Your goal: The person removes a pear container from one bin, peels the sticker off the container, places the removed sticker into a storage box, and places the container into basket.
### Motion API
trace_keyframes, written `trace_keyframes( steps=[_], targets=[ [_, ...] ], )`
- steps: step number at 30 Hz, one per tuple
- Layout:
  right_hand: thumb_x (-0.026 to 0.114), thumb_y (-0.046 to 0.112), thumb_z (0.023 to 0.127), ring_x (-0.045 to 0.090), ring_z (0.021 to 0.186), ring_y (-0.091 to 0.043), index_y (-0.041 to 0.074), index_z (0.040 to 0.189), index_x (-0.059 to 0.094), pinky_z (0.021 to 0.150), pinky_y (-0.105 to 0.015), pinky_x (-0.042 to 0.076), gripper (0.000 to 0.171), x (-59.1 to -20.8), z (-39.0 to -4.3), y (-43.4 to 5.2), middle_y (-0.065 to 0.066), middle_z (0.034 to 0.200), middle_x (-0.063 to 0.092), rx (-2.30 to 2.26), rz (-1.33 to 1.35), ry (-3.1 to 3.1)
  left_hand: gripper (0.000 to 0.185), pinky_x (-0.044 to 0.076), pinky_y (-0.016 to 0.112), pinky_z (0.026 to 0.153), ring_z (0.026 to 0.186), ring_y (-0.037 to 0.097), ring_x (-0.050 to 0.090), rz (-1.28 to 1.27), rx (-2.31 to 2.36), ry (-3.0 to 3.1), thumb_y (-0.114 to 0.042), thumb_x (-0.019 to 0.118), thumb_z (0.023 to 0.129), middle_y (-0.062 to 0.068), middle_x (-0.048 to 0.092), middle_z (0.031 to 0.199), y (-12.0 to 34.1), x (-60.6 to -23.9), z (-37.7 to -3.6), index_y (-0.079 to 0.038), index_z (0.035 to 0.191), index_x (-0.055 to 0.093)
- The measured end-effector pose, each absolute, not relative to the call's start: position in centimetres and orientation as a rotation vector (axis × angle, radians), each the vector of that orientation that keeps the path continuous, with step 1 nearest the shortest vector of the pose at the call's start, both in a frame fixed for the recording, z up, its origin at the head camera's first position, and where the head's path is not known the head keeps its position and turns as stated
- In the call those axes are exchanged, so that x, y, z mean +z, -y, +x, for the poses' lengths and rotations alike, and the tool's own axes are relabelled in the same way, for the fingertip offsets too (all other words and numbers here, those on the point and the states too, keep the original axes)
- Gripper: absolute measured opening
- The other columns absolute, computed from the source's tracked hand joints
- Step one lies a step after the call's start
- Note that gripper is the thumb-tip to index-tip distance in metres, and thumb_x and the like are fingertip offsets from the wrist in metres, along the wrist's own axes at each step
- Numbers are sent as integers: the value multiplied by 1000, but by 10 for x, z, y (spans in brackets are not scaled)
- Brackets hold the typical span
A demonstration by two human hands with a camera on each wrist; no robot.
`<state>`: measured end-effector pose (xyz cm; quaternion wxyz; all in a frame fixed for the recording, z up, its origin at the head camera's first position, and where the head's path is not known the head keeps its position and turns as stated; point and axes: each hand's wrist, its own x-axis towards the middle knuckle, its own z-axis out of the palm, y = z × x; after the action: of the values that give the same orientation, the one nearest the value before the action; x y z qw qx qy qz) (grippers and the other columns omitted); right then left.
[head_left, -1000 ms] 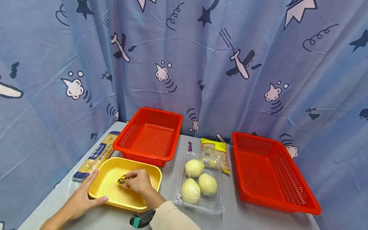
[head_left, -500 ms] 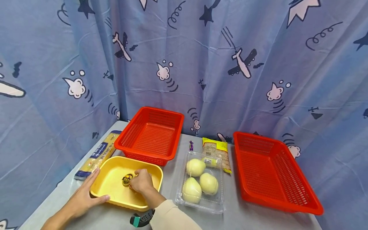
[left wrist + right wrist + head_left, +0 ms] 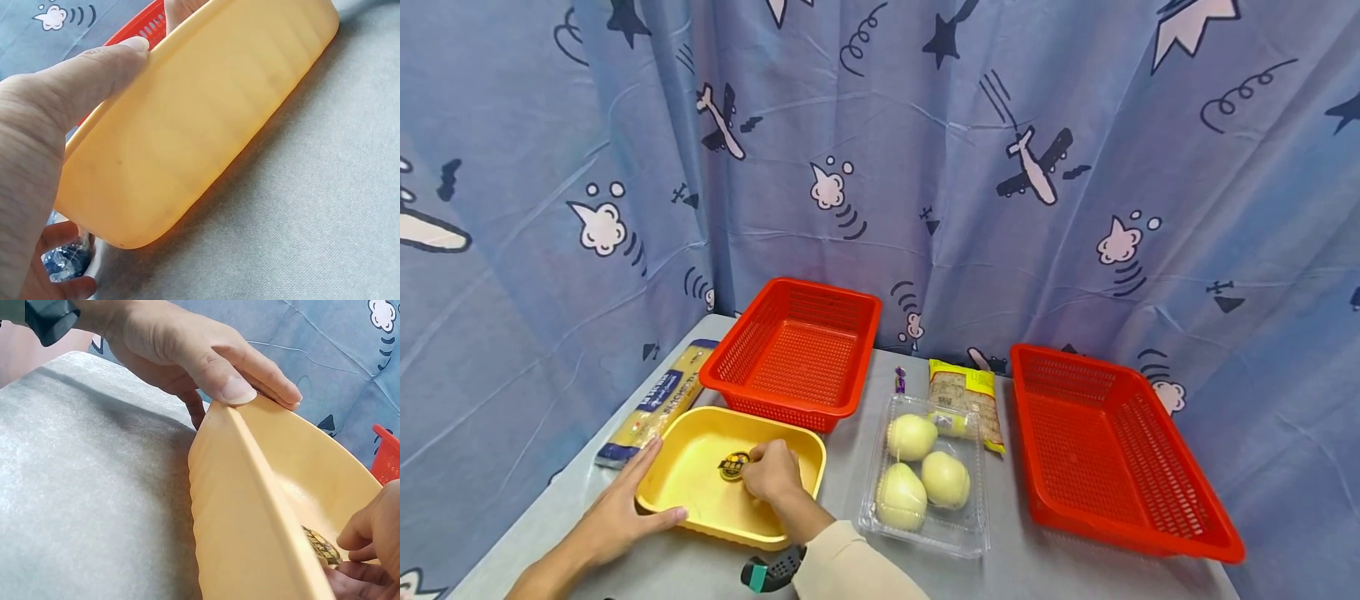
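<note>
A yellow tray (image 3: 700,508) sits at the table's front left. My left hand (image 3: 642,502) grips its front-left corner, with the thumb (image 3: 94,69) along the rim and the fingers under the outer wall. Inside the tray lies a small yellow-and-black packet (image 3: 733,465), also seen low in the right wrist view (image 3: 320,545). My right hand (image 3: 771,473) reaches into the tray with its fingers curled and the fingertips on the packet's right edge. How firmly they hold it is hard to see.
An empty red basket (image 3: 793,354) stands behind the tray, and a larger one (image 3: 1112,450) at the right. Between them sit a clear clamshell (image 3: 925,540) with three pale fruits, a noodle packet (image 3: 962,390) and a small purple sweet (image 3: 898,381). A spaghetti pack (image 3: 658,400) lies far left.
My right hand has brought the packet down from just above the tray to the tray floor and shifted slightly right. My left hand has kept its grip on the tray.
</note>
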<state>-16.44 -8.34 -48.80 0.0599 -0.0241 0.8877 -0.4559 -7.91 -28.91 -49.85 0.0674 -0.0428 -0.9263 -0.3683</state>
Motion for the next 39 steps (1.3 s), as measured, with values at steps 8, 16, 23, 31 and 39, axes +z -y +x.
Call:
trace_keyframes(
  steps=[8,16,23,31,39],
  targets=[
    [74,4,77,58,77,-10,6,95,76,69,-27,51,18,-482,-163,75,3,88,69,-1513,-87,-2642,111,23,73,94,130,56,24,-136,-1107,2784,-40,83,73,28,20,152,289,-499,-80,-3,154,17],
    [68,3,76,56,63,-4,2,99,75,53,-22,47,24,-460,-162,60,9,74,61,-1650,-274,-2621,110,24,74,93,129,57,25,-139,-1095,2782,-39,83,73,29,21,151,290,-500,-80,-2,153,17],
    [66,0,77,61,55,-6,0,103,73,48,-22,50,26,-433,-161,45,1,82,64,-1824,-344,-2505,110,24,74,92,129,57,25,-140,-1084,2802,-40,82,74,29,20,152,289,-499,-80,-2,154,16],
    [69,4,81,63,61,-7,5,106,73,49,-24,49,25,-397,-153,23,3,91,65,-1886,-494,-2478,111,23,74,92,129,57,24,-130,-1088,2825,-41,81,75,29,19,152,289,-499,-80,-4,154,14],
    [69,6,84,64,63,-11,6,108,73,53,-26,53,25,-368,-144,4,0,95,67,-1991,-581,-2376,111,23,74,92,129,57,24,-124,-1095,2818,-40,82,74,29,19,152,290,-500,-79,-4,154,14]
  ],
)
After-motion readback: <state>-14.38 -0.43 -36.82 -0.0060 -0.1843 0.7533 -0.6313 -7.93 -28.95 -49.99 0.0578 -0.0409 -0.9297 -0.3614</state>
